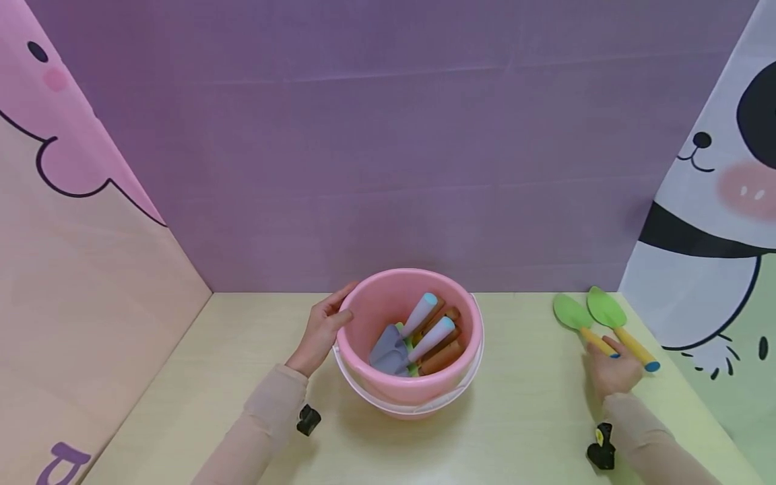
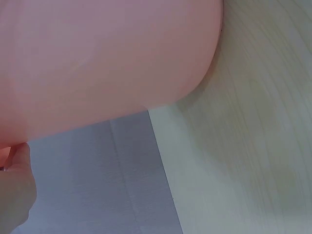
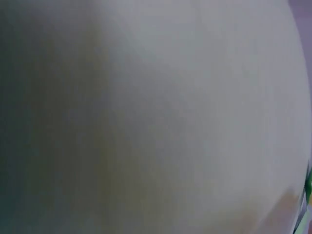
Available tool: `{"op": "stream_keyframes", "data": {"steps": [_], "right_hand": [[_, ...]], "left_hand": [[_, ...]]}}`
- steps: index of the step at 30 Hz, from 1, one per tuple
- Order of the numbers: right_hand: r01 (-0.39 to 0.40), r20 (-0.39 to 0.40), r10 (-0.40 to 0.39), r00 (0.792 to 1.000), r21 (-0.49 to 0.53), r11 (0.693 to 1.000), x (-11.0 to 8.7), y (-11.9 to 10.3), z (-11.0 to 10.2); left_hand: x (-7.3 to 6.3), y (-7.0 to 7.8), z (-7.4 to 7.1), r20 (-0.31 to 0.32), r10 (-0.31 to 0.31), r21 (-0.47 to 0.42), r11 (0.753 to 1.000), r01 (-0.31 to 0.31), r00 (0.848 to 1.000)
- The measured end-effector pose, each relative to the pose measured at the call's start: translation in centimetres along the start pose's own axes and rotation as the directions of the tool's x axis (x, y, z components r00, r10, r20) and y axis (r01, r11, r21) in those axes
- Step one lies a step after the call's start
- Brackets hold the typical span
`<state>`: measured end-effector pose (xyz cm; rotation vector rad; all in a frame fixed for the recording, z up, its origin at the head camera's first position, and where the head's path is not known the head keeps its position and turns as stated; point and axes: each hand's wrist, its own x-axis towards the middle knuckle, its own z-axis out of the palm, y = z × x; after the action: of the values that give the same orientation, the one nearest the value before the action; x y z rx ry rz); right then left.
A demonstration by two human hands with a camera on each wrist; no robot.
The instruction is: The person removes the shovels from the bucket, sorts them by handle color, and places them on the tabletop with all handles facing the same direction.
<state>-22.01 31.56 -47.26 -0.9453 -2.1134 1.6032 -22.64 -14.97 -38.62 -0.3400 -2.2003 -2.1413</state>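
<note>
Inside the pink bucket [image 1: 370, 306], grey-bladed trowels [image 1: 393, 358] beside brown handles [image 1: 442, 358].

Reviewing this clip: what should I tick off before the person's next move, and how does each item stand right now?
1. Left hand holding the pink bucket at its rim: ok.
2. Right hand gripping the left green shovel by its yellow handle: ok.
3. Other green shovel clear of the right hand: cannot tell; its handle runs very close.
4. Bucket's mouth clear of the white carrying handle: ok; it hangs around the near side.
5. Bucket base flat on the table: cannot tell; contact isn't clear.
</note>
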Motion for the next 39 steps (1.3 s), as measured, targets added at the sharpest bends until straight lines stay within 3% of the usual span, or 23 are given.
{"op": "stream_keyframes", "data": {"steps": [7, 12, 16, 19, 39], "right_hand": [[0.02, -0.007, -0.02, 1.0, -0.015, 1.0, 0.0, 0.4, 0.3], [-0.059, -0.006, 0.059, 0.998, 0.018, 0.998, 0.0, 0.8, 0.5], [-0.16, 0.025, 0.159, 0.987, 0.049, 0.986, 0.1, 0.9, 0.7], [-0.193, 0.022, 0.192, 0.981, 0.055, 0.98, 0.1, 0.8, 0.7], [-0.17, 0.049, 0.167, 0.985, 0.052, 0.984, 1.2, 0.7, 0.9]], "left_hand": [[-0.1, 0.1, 0.1, -0.001, 0.009, 0.0, 1.0, -0.009, 1.0], [-0.1, 0.0, 0.1, -0.002, -0.004, 0.008, 1.0, 0.004, 1.0], [0.0, 0.0, 0.1, -0.013, -0.014, 0.013, 1.0, 0.014, 1.0], [-0.1, 0.1, 0.2, -0.016, -0.018, 0.013, 1.0, 0.018, 1.0], [-0.4, 0.3, 0.2, -0.015, -0.019, -0.002, 1.0, 0.019, 1.0]]}}
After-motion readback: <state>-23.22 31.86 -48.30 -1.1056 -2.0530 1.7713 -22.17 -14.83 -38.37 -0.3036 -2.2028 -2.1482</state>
